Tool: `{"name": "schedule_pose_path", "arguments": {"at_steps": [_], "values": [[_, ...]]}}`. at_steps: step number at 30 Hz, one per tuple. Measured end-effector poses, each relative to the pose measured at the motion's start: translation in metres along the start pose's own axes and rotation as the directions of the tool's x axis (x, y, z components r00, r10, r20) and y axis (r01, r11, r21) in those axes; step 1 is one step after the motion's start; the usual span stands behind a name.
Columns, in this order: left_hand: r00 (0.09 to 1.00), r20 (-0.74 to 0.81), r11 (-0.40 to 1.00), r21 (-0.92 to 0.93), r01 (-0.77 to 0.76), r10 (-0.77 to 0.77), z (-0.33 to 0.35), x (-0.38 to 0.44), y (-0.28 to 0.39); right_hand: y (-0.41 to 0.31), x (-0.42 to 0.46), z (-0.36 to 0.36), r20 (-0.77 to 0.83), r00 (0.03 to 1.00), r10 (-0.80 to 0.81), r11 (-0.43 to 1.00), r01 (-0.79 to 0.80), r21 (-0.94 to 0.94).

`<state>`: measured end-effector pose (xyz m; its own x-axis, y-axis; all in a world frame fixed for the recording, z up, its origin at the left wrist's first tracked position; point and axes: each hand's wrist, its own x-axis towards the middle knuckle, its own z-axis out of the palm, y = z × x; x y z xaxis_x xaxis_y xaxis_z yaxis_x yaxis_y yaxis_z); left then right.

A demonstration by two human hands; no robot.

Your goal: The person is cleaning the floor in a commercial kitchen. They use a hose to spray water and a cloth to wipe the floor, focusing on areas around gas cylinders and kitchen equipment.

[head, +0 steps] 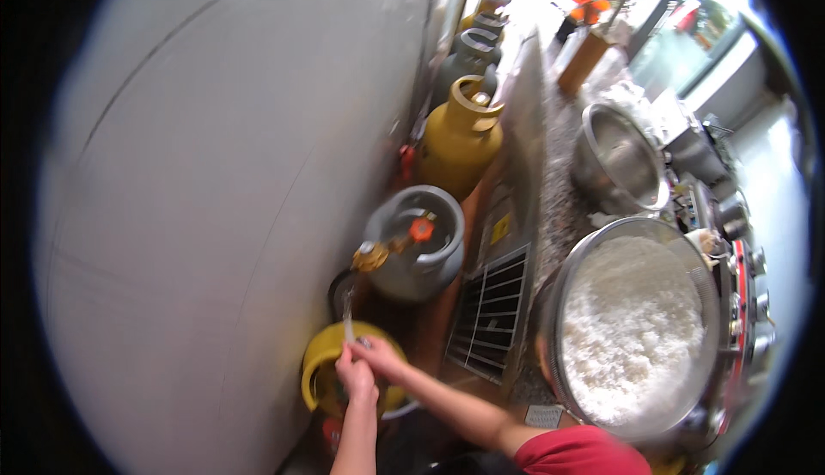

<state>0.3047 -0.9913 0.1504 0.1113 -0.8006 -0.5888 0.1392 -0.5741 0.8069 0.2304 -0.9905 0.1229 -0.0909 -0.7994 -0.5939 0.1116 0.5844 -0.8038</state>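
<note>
My left hand (356,375) and my right hand (381,358) meet above a yellow gas cylinder (319,352) with a round collar. Between their fingers they grip the lower end of a thin, whitish translucent strip (349,328), blurred by motion; whether it is tubing or film I cannot tell. Just beyond stands a grey gas cylinder (412,282) with an orange valve knob (421,229). A brass-coloured regulator (370,256) sticks out from its valve toward the wall. Below the regulator curves a black hose (336,294). A small shiny spot by my right fingers is unclear.
A pale wall (225,185) rises close on the left. More cylinders, including a yellow one (459,143), line it farther back. On the right, a stone counter (557,204) carries a large mesh strainer of white rice-like grains (631,340) and a steel bowl (622,156). A metal grille (493,311) sits below.
</note>
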Motion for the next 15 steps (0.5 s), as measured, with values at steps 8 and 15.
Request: {"name": "schedule_pose_path", "arguments": {"at_steps": [8, 15], "values": [[0.989, -0.143, 1.000, 0.011, -0.021, 0.022, -0.010, -0.043, 0.002, -0.022, -0.027, 0.005, 0.172, 0.964, 0.203, 0.812, -0.264, 0.520], [0.730, 0.008, 0.508, 0.713, -0.484, 0.684, -0.047, -0.072, -0.003, 0.016, -0.010, -0.039, 0.386, 0.818, 0.427, 0.478, -0.566, 0.671]]}}
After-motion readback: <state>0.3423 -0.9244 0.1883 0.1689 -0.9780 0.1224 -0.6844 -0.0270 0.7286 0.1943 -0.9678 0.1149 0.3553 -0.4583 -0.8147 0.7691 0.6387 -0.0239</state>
